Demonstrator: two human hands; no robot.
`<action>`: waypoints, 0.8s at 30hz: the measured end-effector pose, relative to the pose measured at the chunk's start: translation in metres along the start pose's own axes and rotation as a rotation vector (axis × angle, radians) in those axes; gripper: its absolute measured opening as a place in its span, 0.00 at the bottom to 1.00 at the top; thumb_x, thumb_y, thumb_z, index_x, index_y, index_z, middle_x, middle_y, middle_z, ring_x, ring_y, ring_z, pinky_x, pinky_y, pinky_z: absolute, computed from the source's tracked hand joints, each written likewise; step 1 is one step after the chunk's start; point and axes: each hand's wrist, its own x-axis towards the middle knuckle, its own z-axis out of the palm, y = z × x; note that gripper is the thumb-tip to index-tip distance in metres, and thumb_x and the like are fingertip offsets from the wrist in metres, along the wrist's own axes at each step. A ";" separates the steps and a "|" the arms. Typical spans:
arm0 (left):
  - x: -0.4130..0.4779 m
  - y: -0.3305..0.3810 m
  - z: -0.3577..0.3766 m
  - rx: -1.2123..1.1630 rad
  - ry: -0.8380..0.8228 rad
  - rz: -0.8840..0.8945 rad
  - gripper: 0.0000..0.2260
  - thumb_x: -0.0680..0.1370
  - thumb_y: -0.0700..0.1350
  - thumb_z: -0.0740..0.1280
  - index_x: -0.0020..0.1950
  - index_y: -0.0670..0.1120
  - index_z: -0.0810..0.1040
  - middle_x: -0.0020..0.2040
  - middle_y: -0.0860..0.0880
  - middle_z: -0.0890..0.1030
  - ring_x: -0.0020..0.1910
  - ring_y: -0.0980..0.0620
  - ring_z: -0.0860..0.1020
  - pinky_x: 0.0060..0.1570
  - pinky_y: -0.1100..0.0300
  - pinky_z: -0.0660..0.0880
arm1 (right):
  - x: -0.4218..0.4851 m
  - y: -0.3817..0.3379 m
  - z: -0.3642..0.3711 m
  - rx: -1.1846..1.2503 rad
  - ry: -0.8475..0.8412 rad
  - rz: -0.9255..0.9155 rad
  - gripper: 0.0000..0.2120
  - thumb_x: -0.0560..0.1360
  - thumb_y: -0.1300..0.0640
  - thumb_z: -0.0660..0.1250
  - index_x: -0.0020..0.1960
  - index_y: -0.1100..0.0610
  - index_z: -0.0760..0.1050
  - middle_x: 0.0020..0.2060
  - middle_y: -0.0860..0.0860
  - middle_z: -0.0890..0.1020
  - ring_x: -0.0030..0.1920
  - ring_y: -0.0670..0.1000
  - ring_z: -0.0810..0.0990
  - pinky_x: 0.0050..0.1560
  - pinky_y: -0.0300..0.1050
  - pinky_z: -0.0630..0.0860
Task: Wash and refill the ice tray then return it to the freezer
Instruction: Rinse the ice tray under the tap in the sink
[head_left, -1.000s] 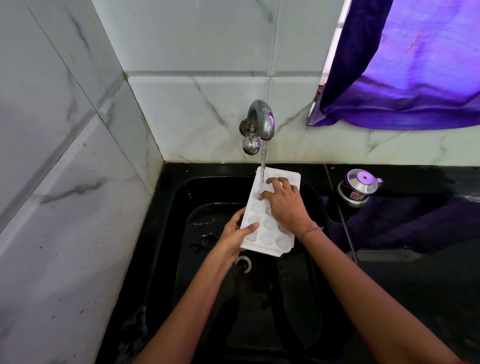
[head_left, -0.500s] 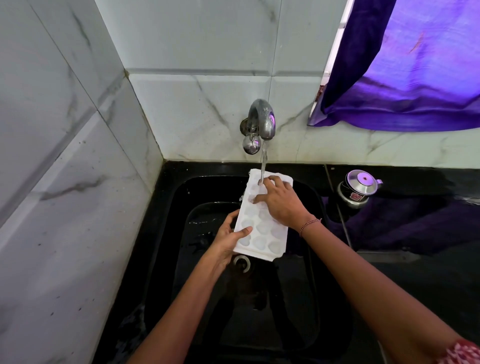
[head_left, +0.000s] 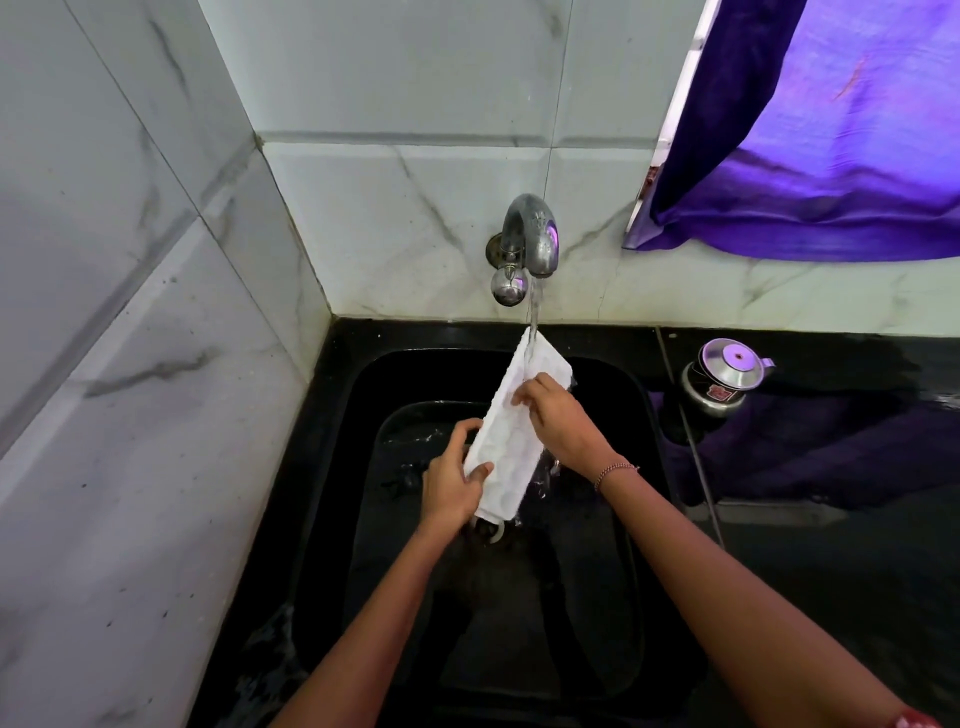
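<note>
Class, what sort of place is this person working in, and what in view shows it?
Probably a home kitchen: a wall tap runs water into a black sink, an ice tray is held under the stream, and a lidded steel pot stands on the dark counter beside it.

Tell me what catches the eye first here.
A white ice tray, tilted on edge, is mid-frame over the black sink, held by the left hand low and the right hand higher. The steel tap behind pours water onto its top end. A purple curtain glows top right.
</note>
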 end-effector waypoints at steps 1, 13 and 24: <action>0.000 -0.002 -0.001 0.082 0.018 0.040 0.21 0.74 0.42 0.68 0.63 0.58 0.68 0.44 0.53 0.81 0.41 0.53 0.79 0.45 0.56 0.75 | -0.002 0.001 0.001 0.026 0.025 0.031 0.11 0.79 0.66 0.56 0.55 0.60 0.75 0.53 0.54 0.75 0.49 0.53 0.77 0.50 0.41 0.74; -0.010 -0.016 0.002 0.225 0.300 0.086 0.12 0.75 0.41 0.67 0.55 0.48 0.69 0.46 0.50 0.81 0.44 0.48 0.80 0.39 0.57 0.70 | -0.005 0.014 0.009 -0.010 0.076 0.225 0.04 0.73 0.63 0.68 0.46 0.59 0.81 0.45 0.53 0.81 0.47 0.52 0.79 0.48 0.42 0.74; -0.017 -0.001 -0.002 -0.589 0.140 -0.299 0.13 0.74 0.38 0.70 0.48 0.50 0.68 0.46 0.48 0.80 0.41 0.52 0.80 0.32 0.60 0.77 | 0.004 -0.001 0.001 -0.154 0.132 0.164 0.14 0.80 0.59 0.56 0.61 0.56 0.76 0.51 0.54 0.73 0.52 0.53 0.72 0.43 0.43 0.72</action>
